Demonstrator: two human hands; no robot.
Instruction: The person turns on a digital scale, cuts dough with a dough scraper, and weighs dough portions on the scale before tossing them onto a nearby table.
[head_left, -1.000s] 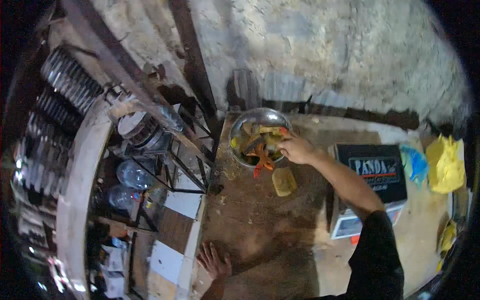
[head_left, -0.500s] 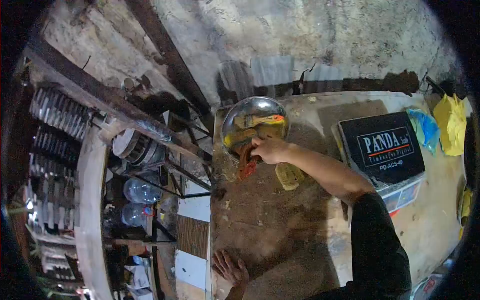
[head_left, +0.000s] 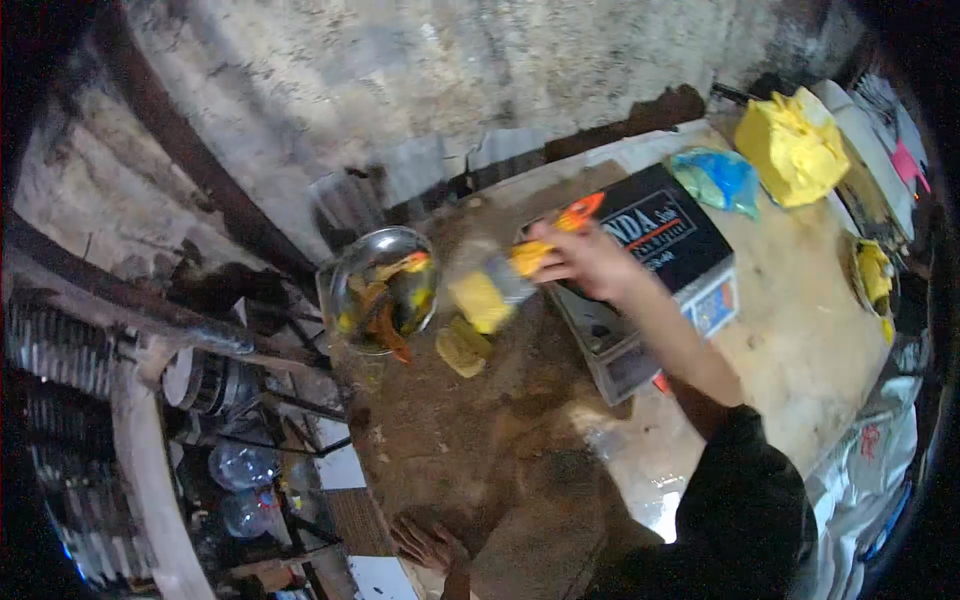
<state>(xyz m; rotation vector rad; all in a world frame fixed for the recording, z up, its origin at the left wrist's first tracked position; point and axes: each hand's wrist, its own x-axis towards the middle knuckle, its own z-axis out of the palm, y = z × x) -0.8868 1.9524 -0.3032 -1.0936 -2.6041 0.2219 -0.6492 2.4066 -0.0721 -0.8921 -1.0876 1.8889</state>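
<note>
Brush (head_left: 509, 284), just one held: right hand (head_left: 592, 262) clasps its handle (head_left: 581, 211), bristles (head_left: 480, 302) left of the grip; one bowl (head_left: 390, 244), one box (head_left: 668, 228); left hand (head_left: 432, 546) spread.

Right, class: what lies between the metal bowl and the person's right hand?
In the head view: the blurred yellow end of the brush that the right hand grips, and, slightly lower in the picture, a yellowish block.

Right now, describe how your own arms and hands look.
The right arm has a plain black sleeve ending near the elbow; the forearm beyond it is bare. The right grip and left grip are ungloved human hands, with no cables or wristbands visible. Any left sleeve is out of view.
</note>
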